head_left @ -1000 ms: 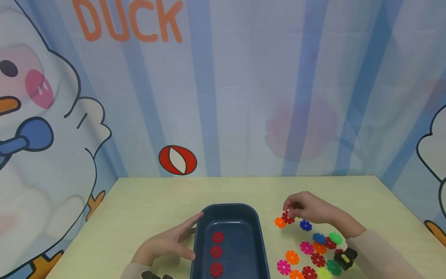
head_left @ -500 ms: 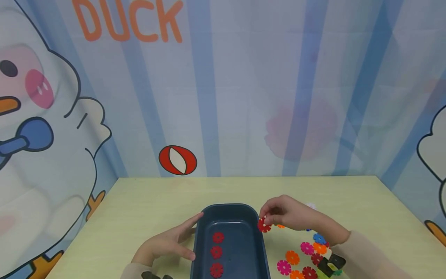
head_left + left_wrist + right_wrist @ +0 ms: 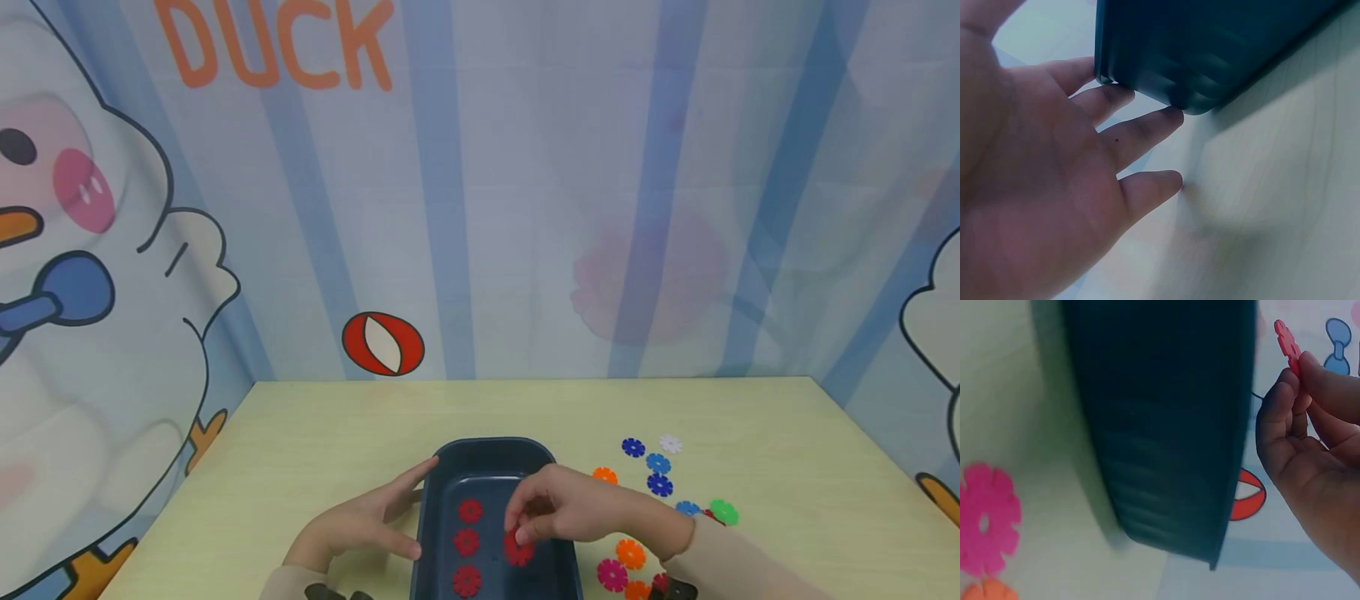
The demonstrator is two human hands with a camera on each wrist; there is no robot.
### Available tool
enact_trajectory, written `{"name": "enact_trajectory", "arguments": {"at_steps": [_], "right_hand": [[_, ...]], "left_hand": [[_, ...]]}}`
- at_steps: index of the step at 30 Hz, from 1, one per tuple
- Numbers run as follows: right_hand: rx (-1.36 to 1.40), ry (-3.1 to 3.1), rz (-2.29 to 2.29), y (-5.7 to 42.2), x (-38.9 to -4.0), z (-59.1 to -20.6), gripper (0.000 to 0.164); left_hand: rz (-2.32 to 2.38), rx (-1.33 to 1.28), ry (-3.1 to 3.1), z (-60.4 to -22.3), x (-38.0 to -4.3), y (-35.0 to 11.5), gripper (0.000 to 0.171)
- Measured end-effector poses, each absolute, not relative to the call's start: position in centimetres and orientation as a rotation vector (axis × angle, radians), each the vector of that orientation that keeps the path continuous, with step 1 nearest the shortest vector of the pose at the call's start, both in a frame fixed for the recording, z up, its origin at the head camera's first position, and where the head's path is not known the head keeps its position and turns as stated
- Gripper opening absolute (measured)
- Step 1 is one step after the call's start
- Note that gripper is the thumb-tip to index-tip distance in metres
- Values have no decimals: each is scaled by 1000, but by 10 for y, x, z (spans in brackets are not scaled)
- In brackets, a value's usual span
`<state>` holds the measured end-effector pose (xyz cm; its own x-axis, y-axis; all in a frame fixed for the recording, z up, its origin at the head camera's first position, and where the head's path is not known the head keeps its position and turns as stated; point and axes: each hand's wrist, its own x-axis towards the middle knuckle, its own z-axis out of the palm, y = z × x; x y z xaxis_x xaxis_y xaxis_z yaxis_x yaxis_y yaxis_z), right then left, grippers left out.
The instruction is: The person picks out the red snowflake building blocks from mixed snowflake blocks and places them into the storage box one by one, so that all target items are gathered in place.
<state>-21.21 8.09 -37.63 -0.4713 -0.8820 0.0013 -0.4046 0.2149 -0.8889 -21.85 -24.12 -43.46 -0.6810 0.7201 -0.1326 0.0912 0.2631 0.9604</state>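
Observation:
A dark blue tray (image 3: 491, 446) stands on the table, with a column of three red flower-shaped discs (image 3: 467, 542) along its left side. Over the tray's right half, my right hand (image 3: 570, 504) pinches another red flower-shaped disc (image 3: 519, 550) between thumb and fingers. The right wrist view shows this red disc (image 3: 1287, 342) edge-on at the fingertips, above the rim. My left hand (image 3: 360, 527) touches the tray's left side with spread, fairly straight fingers. In the left wrist view, its fingertips meet the tray's outer wall (image 3: 1166, 56); the little finger stays apart from it.
Several loose flower discs lie right of the tray, among them an orange disc (image 3: 630, 553), a magenta disc (image 3: 612, 575), a dark blue disc (image 3: 660, 484) and a green disc (image 3: 724, 512). The right forearm hides part of them. A printed curtain (image 3: 525, 208) hangs behind the table.
My right hand has carried the red disc leftward from beside the orange disc to over the tray. The left hand and the tray have stayed in place.

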Motion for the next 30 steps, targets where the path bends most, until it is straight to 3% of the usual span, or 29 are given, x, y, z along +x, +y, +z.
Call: {"name": "enact_trajectory", "arguments": {"at_steps": [8, 20, 30], "right_hand": [[-1099, 1901, -1117, 59, -205, -391, 8], [-1182, 1847, -918, 41, -203, -403, 8], [-1301, 1922, -683, 30, -198, -409, 16]], "left_hand": [[1441, 721, 1972, -434, -218, -241, 102], [1435, 703, 1980, -433, -218, -240, 102], [1436, 690, 1979, -432, -217, -240, 102]]}}
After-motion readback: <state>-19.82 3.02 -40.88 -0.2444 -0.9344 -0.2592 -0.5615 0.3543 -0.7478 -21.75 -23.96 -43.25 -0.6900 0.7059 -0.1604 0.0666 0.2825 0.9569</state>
